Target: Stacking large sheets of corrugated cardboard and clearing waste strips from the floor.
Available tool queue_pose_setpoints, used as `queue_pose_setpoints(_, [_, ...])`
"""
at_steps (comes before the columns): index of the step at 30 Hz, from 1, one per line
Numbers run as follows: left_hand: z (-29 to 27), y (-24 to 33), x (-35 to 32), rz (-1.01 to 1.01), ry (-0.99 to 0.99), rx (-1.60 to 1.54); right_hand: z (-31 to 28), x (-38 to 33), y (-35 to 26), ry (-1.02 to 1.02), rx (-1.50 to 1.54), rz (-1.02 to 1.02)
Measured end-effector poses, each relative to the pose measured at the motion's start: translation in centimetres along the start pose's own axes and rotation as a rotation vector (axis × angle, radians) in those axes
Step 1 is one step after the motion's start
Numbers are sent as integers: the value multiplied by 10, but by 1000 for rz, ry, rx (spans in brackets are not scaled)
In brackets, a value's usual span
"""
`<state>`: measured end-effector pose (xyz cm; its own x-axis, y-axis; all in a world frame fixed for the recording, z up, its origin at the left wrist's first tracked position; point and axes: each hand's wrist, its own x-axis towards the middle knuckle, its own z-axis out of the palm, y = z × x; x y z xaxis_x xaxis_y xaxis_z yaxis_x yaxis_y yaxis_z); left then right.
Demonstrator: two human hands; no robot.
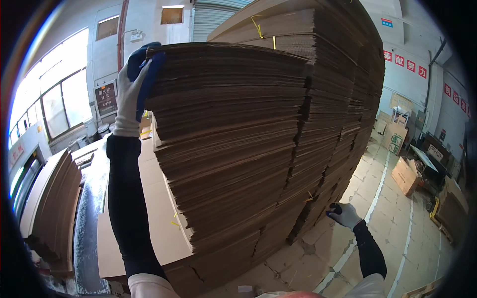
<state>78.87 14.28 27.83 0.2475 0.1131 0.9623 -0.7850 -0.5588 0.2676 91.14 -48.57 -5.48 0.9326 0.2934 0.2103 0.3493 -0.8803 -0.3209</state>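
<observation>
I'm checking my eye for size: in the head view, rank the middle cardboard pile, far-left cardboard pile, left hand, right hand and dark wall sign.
1. Middle cardboard pile
2. Far-left cardboard pile
3. Left hand
Unranked: right hand and dark wall sign look too alike.

Blue-white gloved hands (pixel 135 82), black sleeves (pixel 126 198), pale shirt (pixel 149 285)
</observation>
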Motion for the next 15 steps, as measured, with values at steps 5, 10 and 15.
queue_pose_setpoints(5, [7, 14, 1, 31, 26, 31, -26, 21, -18, 332, 108, -98])
queue_pose_setpoints(10, [2, 6, 1, 19, 10, 73, -82, 56, -37, 540, 291, -276])
queue_pose_setpoints(15, [1, 2, 1, 25, 8, 103, -106, 72, -98, 571, 313, -465])
